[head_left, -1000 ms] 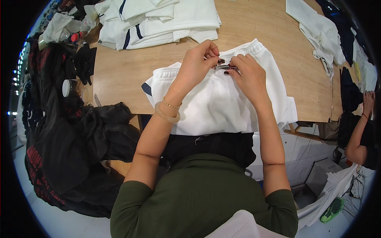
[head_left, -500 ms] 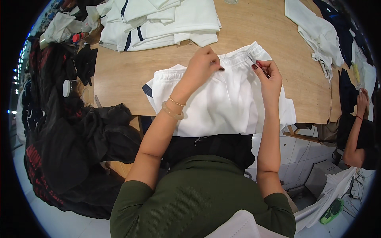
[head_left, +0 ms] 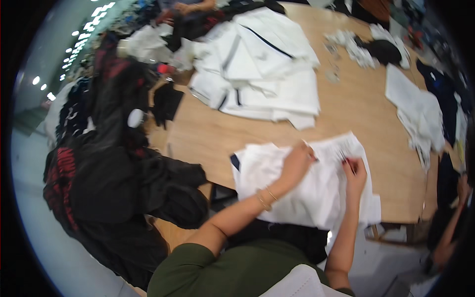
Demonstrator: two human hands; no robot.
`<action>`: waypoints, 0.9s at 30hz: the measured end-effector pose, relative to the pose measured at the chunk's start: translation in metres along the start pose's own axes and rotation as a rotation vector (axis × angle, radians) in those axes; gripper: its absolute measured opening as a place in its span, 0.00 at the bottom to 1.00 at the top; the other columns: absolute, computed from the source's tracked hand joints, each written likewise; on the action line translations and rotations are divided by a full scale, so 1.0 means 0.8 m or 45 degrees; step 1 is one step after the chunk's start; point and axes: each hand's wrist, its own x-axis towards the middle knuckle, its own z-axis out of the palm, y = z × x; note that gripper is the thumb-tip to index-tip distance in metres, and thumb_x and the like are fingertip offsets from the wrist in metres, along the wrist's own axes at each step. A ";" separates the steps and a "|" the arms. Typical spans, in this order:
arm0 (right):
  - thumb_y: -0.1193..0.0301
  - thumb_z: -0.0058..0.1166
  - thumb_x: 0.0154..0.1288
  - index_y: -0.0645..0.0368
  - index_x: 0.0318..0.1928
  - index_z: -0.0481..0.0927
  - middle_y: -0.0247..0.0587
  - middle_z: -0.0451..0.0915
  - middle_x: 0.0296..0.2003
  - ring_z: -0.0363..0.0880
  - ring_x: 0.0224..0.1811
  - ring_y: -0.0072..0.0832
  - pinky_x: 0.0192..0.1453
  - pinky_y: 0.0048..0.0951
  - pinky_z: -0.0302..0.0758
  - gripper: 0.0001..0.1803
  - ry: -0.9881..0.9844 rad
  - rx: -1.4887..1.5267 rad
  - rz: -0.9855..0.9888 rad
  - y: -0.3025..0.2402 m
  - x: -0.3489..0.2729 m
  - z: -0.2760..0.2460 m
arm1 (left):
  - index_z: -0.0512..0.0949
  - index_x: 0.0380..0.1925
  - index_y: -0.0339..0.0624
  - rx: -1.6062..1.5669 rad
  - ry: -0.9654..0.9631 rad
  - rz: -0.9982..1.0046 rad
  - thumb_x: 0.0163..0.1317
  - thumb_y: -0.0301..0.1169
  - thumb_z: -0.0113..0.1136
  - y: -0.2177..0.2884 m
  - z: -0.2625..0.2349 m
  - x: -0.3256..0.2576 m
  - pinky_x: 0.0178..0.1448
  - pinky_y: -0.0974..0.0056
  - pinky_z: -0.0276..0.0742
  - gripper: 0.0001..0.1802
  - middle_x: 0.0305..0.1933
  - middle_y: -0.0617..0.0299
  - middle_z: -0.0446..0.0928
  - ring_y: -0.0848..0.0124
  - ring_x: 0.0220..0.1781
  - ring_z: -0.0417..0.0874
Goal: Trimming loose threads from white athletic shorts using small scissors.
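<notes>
A white garment with an elastic waistband lies flat on the wooden table in front of me. My left hand pinches the fabric near the top of the garment. My right hand, with red nails, rests on the garment's upper right part and seems to hold a small thin object, too blurred to name. The two hands are a short way apart.
A pile of folded white garments with dark stripes sits at the table's far side. More white cloth lies at the right. Dark clothes hang in a heap at the left. Another person's arm shows at the right edge.
The view has swung to the left and blurred. My hands have parted: the right one moved rightward and down onto the fabric, and the left stays on the waistband.
</notes>
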 end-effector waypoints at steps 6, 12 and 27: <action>0.78 0.58 0.61 0.65 0.36 0.75 0.29 0.75 0.29 0.68 0.32 0.14 0.39 0.16 0.68 0.06 -0.025 0.225 0.003 -0.019 -0.007 -0.006 | 0.72 0.30 0.36 0.032 -0.020 0.133 0.58 0.25 0.56 0.020 -0.013 -0.011 0.39 0.55 0.74 0.04 0.37 0.54 0.71 0.55 0.40 0.75; 0.75 0.57 0.63 0.62 0.36 0.76 0.26 0.74 0.28 0.69 0.32 0.13 0.41 0.17 0.67 0.04 -0.030 0.208 0.029 -0.018 -0.010 -0.012 | 0.72 0.34 0.38 -0.087 -0.109 0.140 0.60 0.25 0.57 0.023 -0.024 0.001 0.40 0.59 0.74 0.05 0.33 0.54 0.74 0.57 0.38 0.78; 0.77 0.56 0.63 0.65 0.40 0.77 0.31 0.78 0.32 0.73 0.36 0.16 0.46 0.18 0.70 0.07 -0.070 0.207 0.114 -0.028 -0.006 -0.005 | 0.76 0.37 0.33 -0.351 0.074 -0.046 0.58 0.21 0.60 0.012 -0.037 -0.001 0.38 0.64 0.74 0.07 0.34 0.57 0.73 0.67 0.32 0.77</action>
